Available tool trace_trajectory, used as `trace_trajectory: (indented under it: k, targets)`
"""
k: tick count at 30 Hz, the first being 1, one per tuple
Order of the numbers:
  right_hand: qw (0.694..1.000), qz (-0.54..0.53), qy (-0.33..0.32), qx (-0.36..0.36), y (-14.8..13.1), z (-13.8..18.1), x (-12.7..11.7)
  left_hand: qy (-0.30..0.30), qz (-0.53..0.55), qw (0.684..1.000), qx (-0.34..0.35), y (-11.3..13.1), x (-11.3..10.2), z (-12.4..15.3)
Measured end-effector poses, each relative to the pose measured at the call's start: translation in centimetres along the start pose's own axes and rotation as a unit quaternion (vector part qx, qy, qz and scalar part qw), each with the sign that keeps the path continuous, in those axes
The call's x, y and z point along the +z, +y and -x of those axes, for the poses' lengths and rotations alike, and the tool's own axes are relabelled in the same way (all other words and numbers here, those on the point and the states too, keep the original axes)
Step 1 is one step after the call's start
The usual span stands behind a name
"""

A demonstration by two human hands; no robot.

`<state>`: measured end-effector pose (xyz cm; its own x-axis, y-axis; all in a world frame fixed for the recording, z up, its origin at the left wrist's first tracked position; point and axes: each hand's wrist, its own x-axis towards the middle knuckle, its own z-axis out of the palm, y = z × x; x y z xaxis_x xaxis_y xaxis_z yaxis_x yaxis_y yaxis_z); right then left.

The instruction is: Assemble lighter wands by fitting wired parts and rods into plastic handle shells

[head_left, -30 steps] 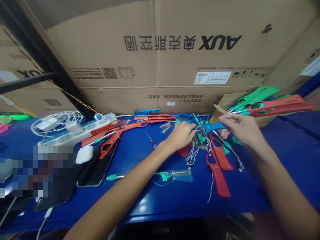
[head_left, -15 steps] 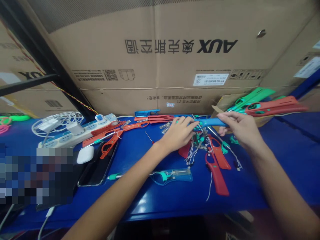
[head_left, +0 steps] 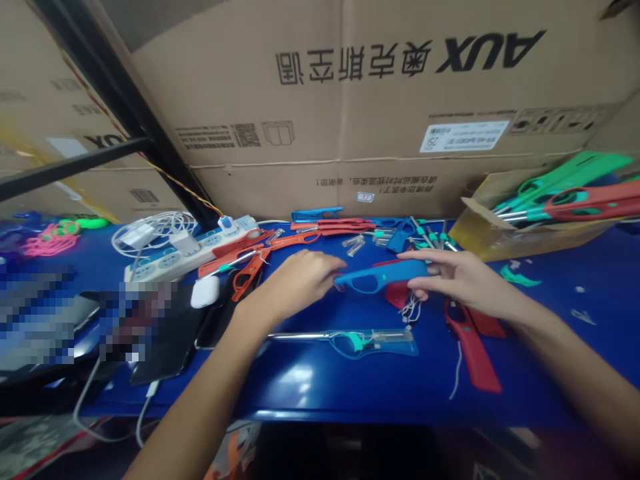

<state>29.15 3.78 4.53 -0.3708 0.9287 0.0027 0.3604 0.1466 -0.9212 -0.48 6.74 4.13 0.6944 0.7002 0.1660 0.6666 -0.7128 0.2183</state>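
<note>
My right hand (head_left: 463, 280) covers one end of the blue casing (head_left: 395, 273); whether my left hand (head_left: 305, 280) touches the other, I cannot tell. My left forearm (head_left: 210, 380) hides the silver rod's (head_left: 300, 337) left end. The right edge crops a red casing (head_left: 600, 202).

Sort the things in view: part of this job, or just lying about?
Likely the job's:
blue casing in the right hand, left hand at its looped end
translucent casing holding parts
nearest red casing

Apparently just lying about:
power strip
white chargers
white case
pink cord
</note>
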Motion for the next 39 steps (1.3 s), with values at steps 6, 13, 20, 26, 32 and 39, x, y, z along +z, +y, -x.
trace_trajectory:
  k: [6, 13, 20, 26, 32, 39]
  targets:
    - [0.977, 0.165, 0.095, -0.1, -0.6, 3.5, 2.6, 0.064, 0.112, 0.989, -0.07, 4.5, -0.6, 6.9]
    - [0.942, 0.239, 0.182, -0.148, 2.2, 8.5, 8.5, 0.221, 0.099, 0.968, -0.062, 5.7, 4.2, 10.9]
    - [0.93, 0.297, 0.147, -0.161, 4.1, 7.7, 9.3, 0.271, 0.051, 0.959, -0.064, 4.7, 5.1, 10.9]
    - [0.935, 0.289, 0.126, -0.16, 3.9, 8.0, 8.9, 0.26, 0.065, 0.959, -0.091, 4.3, 5.4, 10.6]
    - [0.925, 0.313, 0.145, -0.158, 3.5, 7.9, 9.2, 0.258, 0.069, 0.959, -0.098, 4.0, 5.6, 10.6]
    - [0.925, 0.329, 0.136, -0.133, 3.7, 7.5, 9.3, 0.213, 0.059, 0.972, -0.074, 3.6, 6.0, 10.2]
